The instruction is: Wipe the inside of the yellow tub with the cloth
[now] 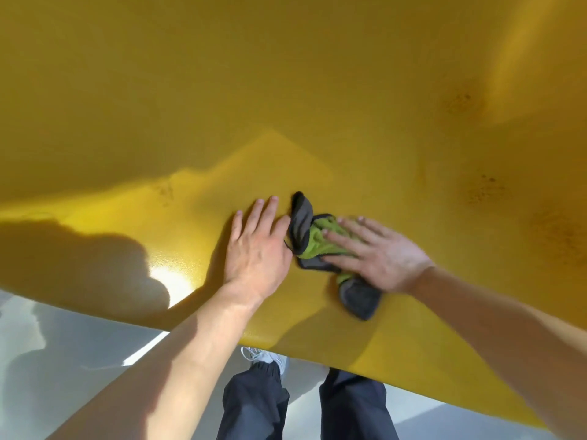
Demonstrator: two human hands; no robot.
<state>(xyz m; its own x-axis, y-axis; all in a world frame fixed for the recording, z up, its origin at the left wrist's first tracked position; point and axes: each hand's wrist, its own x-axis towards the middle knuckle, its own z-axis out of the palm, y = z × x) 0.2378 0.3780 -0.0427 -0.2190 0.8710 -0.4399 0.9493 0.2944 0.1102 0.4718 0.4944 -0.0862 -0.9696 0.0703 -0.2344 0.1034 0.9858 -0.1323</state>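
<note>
The yellow tub fills most of the head view, its inner surface sloping up and away from its near edge. A crumpled green and grey cloth lies on that surface near the middle. My right hand presses flat on the cloth with fingers spread, covering its right part. My left hand rests flat on the bare yellow surface just left of the cloth, fingers apart, its edge touching the cloth's grey fold.
Dark speckled stains mark the tub wall at the right, with another patch higher up. A grey floor shows below the tub's edge, along with my dark trousers and a white shoe.
</note>
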